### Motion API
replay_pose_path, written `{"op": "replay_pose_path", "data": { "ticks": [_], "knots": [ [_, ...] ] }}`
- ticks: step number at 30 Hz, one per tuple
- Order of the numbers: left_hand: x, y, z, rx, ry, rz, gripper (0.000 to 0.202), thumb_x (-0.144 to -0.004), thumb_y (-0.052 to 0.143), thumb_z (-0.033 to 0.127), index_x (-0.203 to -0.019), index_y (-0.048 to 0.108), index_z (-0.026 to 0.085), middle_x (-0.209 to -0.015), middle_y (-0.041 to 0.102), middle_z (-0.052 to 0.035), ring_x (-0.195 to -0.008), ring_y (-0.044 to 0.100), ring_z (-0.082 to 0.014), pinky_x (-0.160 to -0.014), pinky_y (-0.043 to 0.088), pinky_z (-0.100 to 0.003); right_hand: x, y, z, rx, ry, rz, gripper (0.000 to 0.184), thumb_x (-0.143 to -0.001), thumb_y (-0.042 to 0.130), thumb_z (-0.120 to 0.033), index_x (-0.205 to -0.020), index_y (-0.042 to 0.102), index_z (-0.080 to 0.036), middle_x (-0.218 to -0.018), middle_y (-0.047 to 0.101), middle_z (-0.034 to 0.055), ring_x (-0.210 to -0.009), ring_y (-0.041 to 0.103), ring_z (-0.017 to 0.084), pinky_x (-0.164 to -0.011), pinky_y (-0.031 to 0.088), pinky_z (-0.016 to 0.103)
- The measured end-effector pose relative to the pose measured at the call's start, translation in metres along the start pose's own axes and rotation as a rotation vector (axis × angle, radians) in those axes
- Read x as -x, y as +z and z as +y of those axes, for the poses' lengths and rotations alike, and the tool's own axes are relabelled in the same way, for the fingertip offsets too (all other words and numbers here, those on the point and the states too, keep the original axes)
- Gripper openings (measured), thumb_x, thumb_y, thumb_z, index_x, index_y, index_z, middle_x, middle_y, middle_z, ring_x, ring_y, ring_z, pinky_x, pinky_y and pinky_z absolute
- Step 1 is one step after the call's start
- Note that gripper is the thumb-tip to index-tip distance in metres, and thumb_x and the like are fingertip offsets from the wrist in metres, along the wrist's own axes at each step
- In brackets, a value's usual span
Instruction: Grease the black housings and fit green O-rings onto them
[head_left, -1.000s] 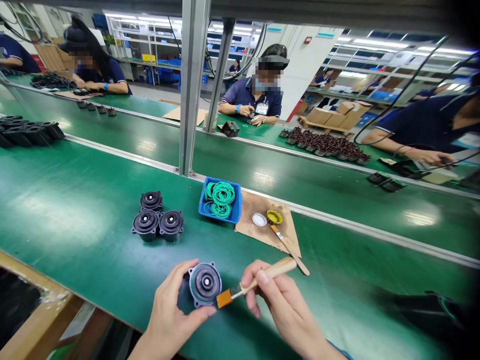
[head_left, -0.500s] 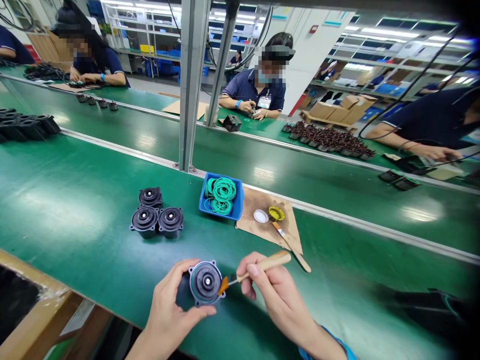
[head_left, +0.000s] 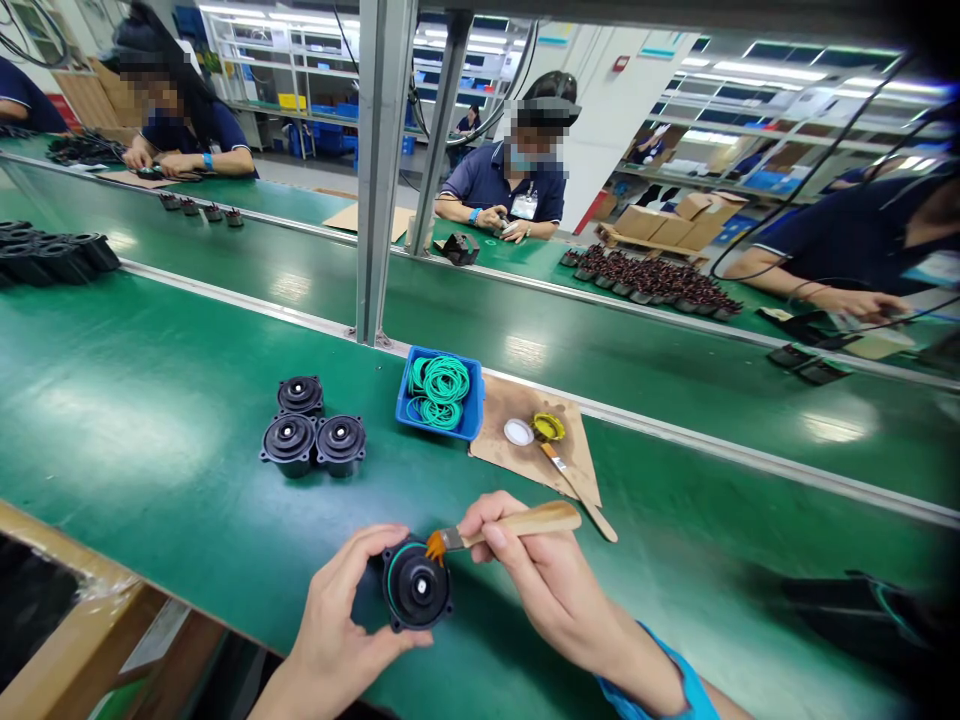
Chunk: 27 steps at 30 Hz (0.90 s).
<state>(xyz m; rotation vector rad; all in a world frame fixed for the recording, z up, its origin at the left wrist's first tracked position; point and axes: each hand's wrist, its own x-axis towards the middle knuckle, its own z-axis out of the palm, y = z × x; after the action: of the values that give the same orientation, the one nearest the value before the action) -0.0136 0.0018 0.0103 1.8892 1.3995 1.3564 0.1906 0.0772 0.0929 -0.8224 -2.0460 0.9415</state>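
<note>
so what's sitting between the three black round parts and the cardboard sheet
A blue bin holding green rings sits between the black round parts and the cardboard sheet, seen in the head view.

My green bench (head_left: 150, 420) carries three black housings (head_left: 311, 435) at centre-left, and a blue bin (head_left: 431, 427) beside cardboard (head_left: 504, 455) at centre.

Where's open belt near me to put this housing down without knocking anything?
Widest bare belt lies left of the three black housings. A second patch lies right of the cardboard sheet, before the metal rail. Crowded: the blue bin, cardboard with lids and spare brush, just beyond the right hand with its brush. The left hand grips the housing.
</note>
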Motion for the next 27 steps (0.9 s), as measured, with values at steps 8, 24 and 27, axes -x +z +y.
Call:
{"op": "replay_pose_path", "data": {
  "ticks": [8,24,27],
  "knots": [
    [0.001,0.005,0.003,-0.025,0.094,0.037,0.053,-0.080,0.078,0.052,-0.117,0.057,0.021,-0.109,0.072,-0.0095,-0.101,0.073,-0.0224,-0.089,0.060,-0.030,0.002,-0.001,-0.014,0.022,-0.073,0.027,0.041,-0.107,0.042,-0.036,-0.080,0.068,-0.018,-0.073,0.068,0.0047,-0.059,0.065,0.013,-0.056,0.053,0.024],
    [0.000,0.007,0.007,-0.014,0.202,0.039,0.045,-0.084,0.079,0.037,-0.120,0.057,0.018,-0.106,0.071,-0.0118,-0.101,0.071,-0.0256,-0.088,0.061,-0.037,-0.001,0.002,-0.029,0.221,-0.172,0.091,0.045,-0.106,0.047,-0.025,-0.063,0.060,-0.020,-0.062,0.069,0.0023,-0.049,0.065,0.012,-0.047,0.049,0.021],
    [-0.001,0.008,0.008,-0.017,0.201,0.044,0.045,-0.084,0.078,0.037,-0.119,0.057,0.017,-0.104,0.071,-0.0115,-0.100,0.070,-0.0249,-0.089,0.060,-0.035,-0.002,0.003,-0.033,0.250,-0.211,0.052,0.041,-0.106,0.044,-0.023,-0.068,0.059,-0.020,-0.063,0.067,0.0019,-0.049,0.062,0.011,-0.049,0.048,0.021]
  ]
}}
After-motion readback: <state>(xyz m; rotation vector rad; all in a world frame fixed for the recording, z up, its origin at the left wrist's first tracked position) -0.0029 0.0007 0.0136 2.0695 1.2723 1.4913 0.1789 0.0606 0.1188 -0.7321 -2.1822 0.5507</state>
